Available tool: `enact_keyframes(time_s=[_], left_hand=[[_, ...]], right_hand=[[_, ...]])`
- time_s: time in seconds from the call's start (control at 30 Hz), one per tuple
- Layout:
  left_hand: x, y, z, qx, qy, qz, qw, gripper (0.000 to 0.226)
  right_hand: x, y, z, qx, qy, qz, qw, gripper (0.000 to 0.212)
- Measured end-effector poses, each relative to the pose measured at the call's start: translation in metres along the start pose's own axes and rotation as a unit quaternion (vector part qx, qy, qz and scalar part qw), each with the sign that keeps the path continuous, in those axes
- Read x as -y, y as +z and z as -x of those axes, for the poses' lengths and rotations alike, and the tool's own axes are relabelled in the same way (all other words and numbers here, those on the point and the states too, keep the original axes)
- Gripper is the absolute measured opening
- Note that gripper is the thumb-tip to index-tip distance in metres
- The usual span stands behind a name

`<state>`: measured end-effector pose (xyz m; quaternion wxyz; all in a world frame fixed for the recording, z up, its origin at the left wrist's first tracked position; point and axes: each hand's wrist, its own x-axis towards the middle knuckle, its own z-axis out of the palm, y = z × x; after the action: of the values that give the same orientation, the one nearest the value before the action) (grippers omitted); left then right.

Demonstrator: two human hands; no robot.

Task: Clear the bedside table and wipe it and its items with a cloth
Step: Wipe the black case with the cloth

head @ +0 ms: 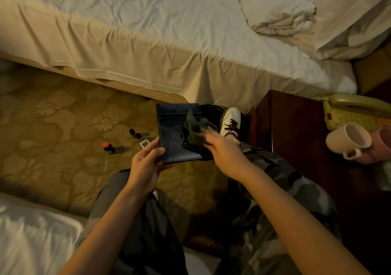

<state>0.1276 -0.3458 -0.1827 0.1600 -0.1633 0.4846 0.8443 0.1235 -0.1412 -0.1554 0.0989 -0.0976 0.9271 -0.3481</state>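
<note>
left hand fingers grip the dark folder — right hand fingers press cloth on it, bottle nearby.

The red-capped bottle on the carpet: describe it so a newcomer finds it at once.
Start at the patterned carpet between the two beds. Left of the left hand stands a small dark bottle, upright and alone. Its red cap sets it apart from the two black-topped bottles farther right.

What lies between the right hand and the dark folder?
In the head view, a dark green cloth lies between the right hand and the folder, pressed on its dusty surface.
</note>
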Motion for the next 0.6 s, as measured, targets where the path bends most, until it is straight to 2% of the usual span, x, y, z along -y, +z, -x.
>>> enact_keyframes(time_s=[0.13, 0.23, 0.3, 0.5, 0.6], left_hand=[[-0.004, 0.000, 0.001, 0.016, 0.004, -0.025, 1.000, 0.036], [-0.001, 0.001, 0.005, 0.065, -0.006, -0.067, 0.996, 0.040], [0.003, 0.001, 0.006, 0.078, -0.005, -0.078, 0.994, 0.040], [0.009, -0.003, 0.005, 0.100, 0.010, -0.153, 0.983, 0.047], [0.014, -0.001, 0.005, 0.113, 0.005, -0.215, 0.970, 0.040]], right_hand=[[0.001, 0.004, 0.016, 0.028, -0.034, -0.006, 0.999, 0.046], [-0.004, -0.002, 0.008, -0.053, 0.013, -0.039, 0.998, 0.046], [-0.004, -0.002, -0.001, -0.072, 0.038, -0.062, 0.995, 0.041], [0.007, 0.026, 0.002, -0.006, -0.007, -0.012, 1.000, 0.048], [0.011, 0.035, 0.003, 0.024, -0.054, -0.013, 0.998, 0.050]])
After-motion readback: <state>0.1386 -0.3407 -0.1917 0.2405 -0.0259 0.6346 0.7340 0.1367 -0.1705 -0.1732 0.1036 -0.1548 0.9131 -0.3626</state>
